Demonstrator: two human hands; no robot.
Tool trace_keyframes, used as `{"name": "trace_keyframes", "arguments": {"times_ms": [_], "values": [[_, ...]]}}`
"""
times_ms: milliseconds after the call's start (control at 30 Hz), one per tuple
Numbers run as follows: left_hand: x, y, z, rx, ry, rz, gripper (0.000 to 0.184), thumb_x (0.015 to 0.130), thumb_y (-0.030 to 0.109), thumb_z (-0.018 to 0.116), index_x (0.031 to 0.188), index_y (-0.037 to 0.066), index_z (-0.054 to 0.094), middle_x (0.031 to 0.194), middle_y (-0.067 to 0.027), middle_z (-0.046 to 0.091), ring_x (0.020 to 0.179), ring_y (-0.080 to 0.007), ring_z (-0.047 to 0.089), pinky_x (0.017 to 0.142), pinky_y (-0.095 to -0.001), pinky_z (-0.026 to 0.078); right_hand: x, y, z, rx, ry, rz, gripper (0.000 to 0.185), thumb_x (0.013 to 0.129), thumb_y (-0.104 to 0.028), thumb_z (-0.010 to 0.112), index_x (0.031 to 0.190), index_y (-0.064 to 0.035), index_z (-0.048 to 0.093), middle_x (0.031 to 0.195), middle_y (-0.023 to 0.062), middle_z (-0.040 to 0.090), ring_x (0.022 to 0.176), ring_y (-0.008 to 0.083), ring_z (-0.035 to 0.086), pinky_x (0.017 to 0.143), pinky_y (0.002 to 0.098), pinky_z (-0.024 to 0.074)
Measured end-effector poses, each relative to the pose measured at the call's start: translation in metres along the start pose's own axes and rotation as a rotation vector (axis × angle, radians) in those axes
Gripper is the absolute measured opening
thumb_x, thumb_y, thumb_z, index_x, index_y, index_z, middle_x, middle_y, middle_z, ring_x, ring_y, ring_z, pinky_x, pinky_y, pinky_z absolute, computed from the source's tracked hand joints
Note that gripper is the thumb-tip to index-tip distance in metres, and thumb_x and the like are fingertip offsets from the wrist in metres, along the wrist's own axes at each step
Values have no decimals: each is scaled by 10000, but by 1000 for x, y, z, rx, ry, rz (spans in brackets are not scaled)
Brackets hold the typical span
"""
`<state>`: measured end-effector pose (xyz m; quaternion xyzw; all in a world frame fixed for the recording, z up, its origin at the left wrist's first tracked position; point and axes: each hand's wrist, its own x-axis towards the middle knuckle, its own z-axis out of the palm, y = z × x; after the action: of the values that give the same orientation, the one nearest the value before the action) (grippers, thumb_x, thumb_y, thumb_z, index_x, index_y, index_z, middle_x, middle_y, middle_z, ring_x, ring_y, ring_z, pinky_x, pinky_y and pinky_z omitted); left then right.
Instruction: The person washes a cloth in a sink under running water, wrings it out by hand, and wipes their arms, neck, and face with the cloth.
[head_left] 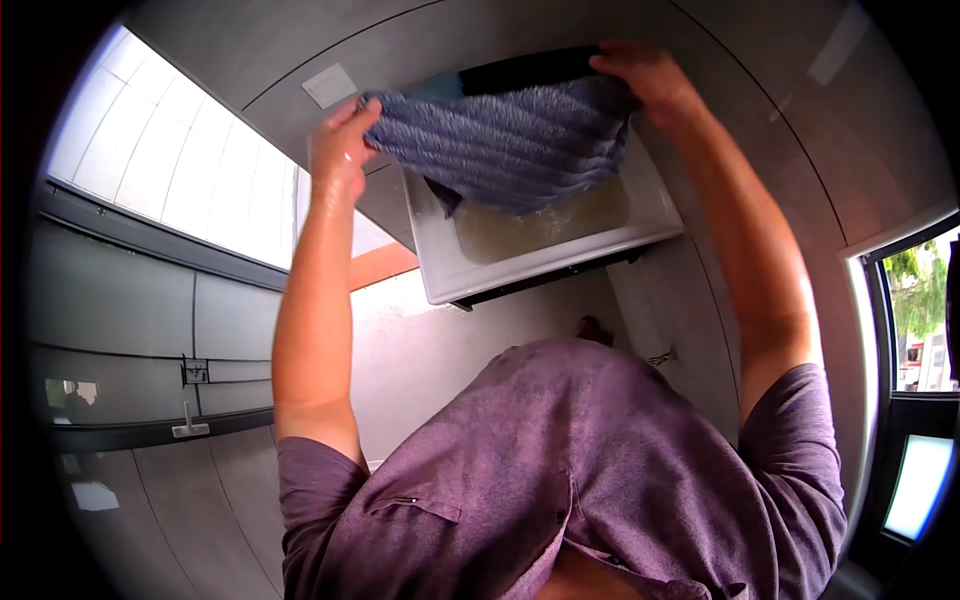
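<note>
A blue-grey ribbed cloth (505, 140) hangs stretched between my two hands over a white sink (440, 270). My left hand (345, 145) pinches its left corner between thumb and fingers. At the upper right, my right hand (650, 80) grips the other corner, its fingertips partly lost against a dark area behind. Cloudy water (545, 225) stands in the basin below, and the cloth's lower edge hides part of it. A dark corner of fabric droops near the basin's left side.
Behind the sink is a grey tiled wall with a white plate (329, 86). A bright window (170, 140) is at the left, above grey panels. At the right edge stands a dark-framed door or window (885, 330). Pale floor (420, 350) shows below the sink.
</note>
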<state>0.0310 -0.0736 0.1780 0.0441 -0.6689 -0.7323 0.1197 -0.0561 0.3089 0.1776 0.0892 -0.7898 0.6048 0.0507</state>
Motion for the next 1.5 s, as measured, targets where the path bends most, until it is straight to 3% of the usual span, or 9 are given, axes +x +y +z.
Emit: {"name": "trace_keyframes", "arguments": {"times_ms": [67,300,400,633,833,1067,1167,1233,1500], "values": [[20,20,-14,-45,-25,4,288,970,156,664,1183,-37,641,1030,-86,708,896,-194,687,800,-350,562,41,11,-38,-155,-96,-361,498,877,-236,767,1311,-26,644,1218,91,681,1139,180,620,978,297,468],[18,64,-2,-202,-48,141,282,926,72,687,1186,-20,625,1014,-78,702,856,-190,686,802,-335,551,18,-59,-45,111,225,-212,235,902,-104,669,1093,29,704,921,74,717,833,187,651,726,338,517],[13,45,5,-261,-44,119,284,919,66,697,1182,-19,631,1019,-76,702,865,-182,683,792,-326,547,23,-3,-59,80,16,-254,454,889,-228,749,1300,-56,658,1199,79,686,1117,165,630,978,291,470],[9,-41,14,-163,-26,-147,249,922,73,697,1150,-22,661,1002,-73,710,843,-161,677,781,-303,524,-14,122,-19,272,22,405,346,923,-175,698,1233,-28,651,1051,91,703,895,188,679,748,322,565],[-19,-61,25,-166,82,-23,241,916,85,707,1135,-11,674,1042,-57,697,917,-120,634,765,-286,496,-17,143,-28,677,211,108,329,953,-207,669,1245,-57,646,1049,59,688,852,150,649,809,311,525],[-22,-225,27,77,298,-441,249,856,128,791,1061,14,710,919,-26,695,788,-104,604,684,-277,483,-26,239,13,106,62,355,394,906,-159,689,1264,-12,616,1014,122,716,972,239,677,896,350,508],[-11,-321,48,356,337,-255,254,869,150,771,1061,-9,724,906,-54,723,819,-174,651,786,-303,518,-10,333,62,-86,275,341,389,893,-127,666,1256,0,608,1114,194,693,1037,356,666,926,409,513],[-5,-328,90,535,247,-246,278,866,197,771,1100,51,734,910,-104,744,852,-188,687,808,-325,527,-11,406,108,-779,215,-127,365,906,-122,617,1258,-25,601,1220,249,633,1108,444,611,939,474,512],[-2,-399,148,1042,92,-68,293,889,187,651,1182,175,669,1055,-149,685,974,-400,655,824,-516,533,-33,370,159,-682,-173,116,341,890,-141,592,1225,-80,579,1241,253,601,1108,447,605,882,539,530]]}}
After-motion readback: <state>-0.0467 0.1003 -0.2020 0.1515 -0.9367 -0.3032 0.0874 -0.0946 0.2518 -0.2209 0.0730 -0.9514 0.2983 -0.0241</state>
